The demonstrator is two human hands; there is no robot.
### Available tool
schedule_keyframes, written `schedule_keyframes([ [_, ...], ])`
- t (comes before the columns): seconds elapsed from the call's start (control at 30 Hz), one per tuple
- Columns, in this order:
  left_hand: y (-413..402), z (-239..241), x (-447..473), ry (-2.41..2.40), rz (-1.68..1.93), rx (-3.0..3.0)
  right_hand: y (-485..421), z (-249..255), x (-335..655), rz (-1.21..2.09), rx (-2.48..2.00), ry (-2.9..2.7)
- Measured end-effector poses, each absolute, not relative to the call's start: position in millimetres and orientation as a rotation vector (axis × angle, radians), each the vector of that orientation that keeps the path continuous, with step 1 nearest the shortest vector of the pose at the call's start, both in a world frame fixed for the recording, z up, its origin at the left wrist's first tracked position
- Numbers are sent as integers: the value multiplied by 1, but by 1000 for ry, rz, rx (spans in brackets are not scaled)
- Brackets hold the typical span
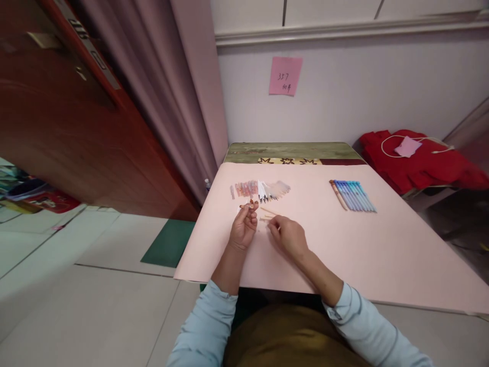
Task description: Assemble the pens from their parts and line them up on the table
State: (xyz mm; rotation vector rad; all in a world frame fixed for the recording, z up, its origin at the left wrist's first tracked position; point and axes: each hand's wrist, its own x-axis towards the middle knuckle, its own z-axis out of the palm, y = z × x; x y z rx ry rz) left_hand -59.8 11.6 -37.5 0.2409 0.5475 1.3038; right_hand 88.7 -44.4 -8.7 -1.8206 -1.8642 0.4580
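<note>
From the head camera, a person in light blue sleeves (208, 326) works with both bare hands over a pink-covered table (401, 255). The left hand (243, 232), raised in front of the piles, pinches a small brown piece (255, 204) between thumb and fingers. The right hand (290, 235) bends low, its fingertips just beside pale sticks (269, 210) lying on the table; whether it grips anything cannot be told.

Beyond the left hand lies a bunch of small clear-and-orange pieces (246, 188), with a fan of refills (263, 191), white with dark tips, touching or nearly touching it on the right. Well apart to the right, pens (355, 196) line up side by side, brown at the left end, then blue. A pink note (285, 76) marked "357" hangs on the wall (336, 92); red cloth (412, 163) is heaped beyond the table's right edge.
</note>
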Motion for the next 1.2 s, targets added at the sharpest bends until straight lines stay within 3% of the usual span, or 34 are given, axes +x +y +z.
schedule_keyframes([
  [0.17,8,-36,-54,612,1229,229,-37,2,104,899,-1383,-1396],
  [0.3,5,-37,-51,625,1168,269,-35,8,96,1016,-1155,-1223],
  [0.6,-1,-40,-44,422,1112,369,-33,1,87,634,-1187,-1449],
  [1.2,1,-39,-46,453,1152,317,-27,-9,92,732,-1223,-1326],
])
